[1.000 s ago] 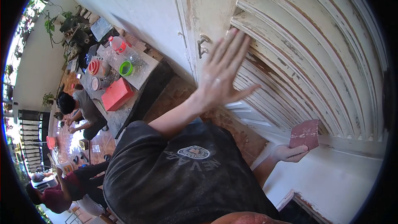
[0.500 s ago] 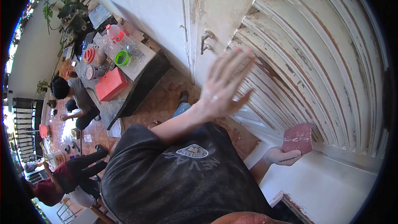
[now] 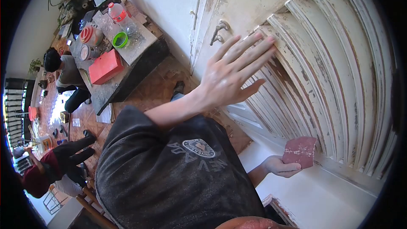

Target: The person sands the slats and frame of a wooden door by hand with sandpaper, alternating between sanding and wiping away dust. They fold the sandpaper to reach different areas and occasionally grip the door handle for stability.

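My left hand (image 3: 227, 74) is open, its fingers stretched out and its back towards me. In this view the fingertips overlap the lower edges of the worn, cream-painted door slats (image 3: 339, 59). Down at the right, my right hand (image 3: 282, 167) grips a piece of reddish-brown sandpaper (image 3: 300, 152) with pale dust marks. The sandpaper is slightly curved and stands out beyond the fingers, close to the ends of the slats. A metal door handle (image 3: 220, 31) is above my left hand.
A dusty table (image 3: 144, 51) at upper left bears a red box (image 3: 106, 66), a plastic bottle (image 3: 117, 12), a green bowl (image 3: 120, 39) and tubs. One person (image 3: 70, 74) crouches beyond it; another (image 3: 51, 167) is at lower left, by a wooden chair (image 3: 95, 208).
The view has shifted. My left hand has swung slightly, its fingers now more to the right over the slats. My right hand still holds the sandpaper, a little lower in view.
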{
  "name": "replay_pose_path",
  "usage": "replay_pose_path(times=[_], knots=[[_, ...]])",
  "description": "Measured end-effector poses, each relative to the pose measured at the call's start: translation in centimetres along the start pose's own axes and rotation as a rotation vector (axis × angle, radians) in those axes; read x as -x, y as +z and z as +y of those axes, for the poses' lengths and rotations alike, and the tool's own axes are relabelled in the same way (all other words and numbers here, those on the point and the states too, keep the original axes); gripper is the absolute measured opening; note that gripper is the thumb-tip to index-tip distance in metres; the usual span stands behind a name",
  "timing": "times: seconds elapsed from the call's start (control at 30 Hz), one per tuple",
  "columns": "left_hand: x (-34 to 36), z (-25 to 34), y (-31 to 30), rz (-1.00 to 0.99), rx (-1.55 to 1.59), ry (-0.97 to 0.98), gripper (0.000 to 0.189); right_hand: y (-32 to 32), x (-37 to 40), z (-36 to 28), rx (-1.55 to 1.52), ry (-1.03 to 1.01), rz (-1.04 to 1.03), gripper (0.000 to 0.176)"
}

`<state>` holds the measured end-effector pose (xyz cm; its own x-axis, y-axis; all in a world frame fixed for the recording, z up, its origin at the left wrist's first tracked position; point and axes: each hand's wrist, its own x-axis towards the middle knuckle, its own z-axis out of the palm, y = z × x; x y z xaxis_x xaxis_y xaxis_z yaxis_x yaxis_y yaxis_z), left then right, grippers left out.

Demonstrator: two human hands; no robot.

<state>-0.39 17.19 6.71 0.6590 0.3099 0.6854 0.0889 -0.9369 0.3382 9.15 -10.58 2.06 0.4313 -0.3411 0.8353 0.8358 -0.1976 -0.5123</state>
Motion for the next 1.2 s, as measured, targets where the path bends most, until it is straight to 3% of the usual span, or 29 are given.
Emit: replay_pose_path(times=[0.03, 0.1, 0.17, 0.23, 0.3, 0.37, 0.43, 0.5, 0.57, 0.6, 0.63, 0.77, 0.83, 0.9, 0.97, 1.1, 1.2], knots=[[1.0, -0.2, 0.3, 0.0, 0.004, 0.005, 0.08, -0.3, 0.0, 0.2, -0.006, -0.008, -0.005, 0.042], [3.0, -0.6, 1.5, -0.04, 0.184, -0.162, 0.086, -0.4, -0.2, 0.2, 0.02, -0.001, 0.002, 0.042], [3.1, -0.5, 2.4, -0.072, 0.198, -0.113, 0.09, 0.1, -0.4, -0.1, 0.041, 0.009, 0.005, 0.042], [3.0, 0.4, 2.7, -0.227, 0.217, 0.103, 0.09, 0.9, -0.5, -0.4, 0.053, 0.041, -0.004, 0.042], [2.1, 0.7, 3.1, -0.219, 0.191, 0.087, 0.088, 1.6, -0.4, -0.4, 0.057, 0.044, -0.015, 0.042], [1.1, 0.0, 3.8, 0.029, 0.027, -0.007, 0.084, 1.7, -0.5, -0.6, 0.065, 0.045, -0.013, 0.042], [1.5, -0.6, 2.6, 0.023, -0.054, -0.1, 0.078, 1.8, -0.5, -0.9, 0.052, -0.003, -0.05, 0.042], [2.3, -0.7, 1.4, 0.104, 0.021, -0.179, 0.052, 1.5, -0.4, -1.1, 0.065, -0.025, -0.054, 0.042], [4.8, -2.3, 0.6, 0.004, 0.128, -0.241, 0.023, 0.9, -0.4, -0.8, 0.077, -0.049, -0.058, 0.043], [5.1, -2.6, 0.7, 0.128, 0.073, -0.261, 0.006, 0.1, -0.3, -0.3, 0.106, -0.061, -0.07, 0.043], [5.6, -3.1, 0.6, 0.153, 0.111, -0.319, 0.005, -0.3, -0.1, 0.0, 0.133, -0.073, -0.083, 0.042], [6.0, -4.3, 0.7, 0.264, 0.114, -0.47, 0.026, -0.7, 1.1, 1.2, 0.298, -0.258, -0.103, 0.043], [5.3, -5.1, 0.9, 0.316, 0.17, -0.524, 0.035, -0.1, 2.3, 1.2, 0.266, -0.161, -0.358, 0.044], [4.2, -6.1, 1.5, 0.322, 0.339, -0.523, 0.037, 2.6, 1.8, 0.1, 0.31, -0.306, -0.634, 0.043], [3.5, -7.2, 2.1, 0.345, 0.409, -0.511, 0.03, 5.0, 2.1, -1.2, 0.362, -0.396, -0.762, 0.039], [2.5, -9.1, 1.6, 0.241, 0.615, -0.5, 0.025, 9.0, 4.2, -1.6, 0.426, -0.451, -0.754, 0.038], [2.5, -9.9, 0.7, 0.043, 0.75, -0.545, 0.025, 11.8, 5.8, -2.3, 0.465, -0.401, -0.781, 0.036]])
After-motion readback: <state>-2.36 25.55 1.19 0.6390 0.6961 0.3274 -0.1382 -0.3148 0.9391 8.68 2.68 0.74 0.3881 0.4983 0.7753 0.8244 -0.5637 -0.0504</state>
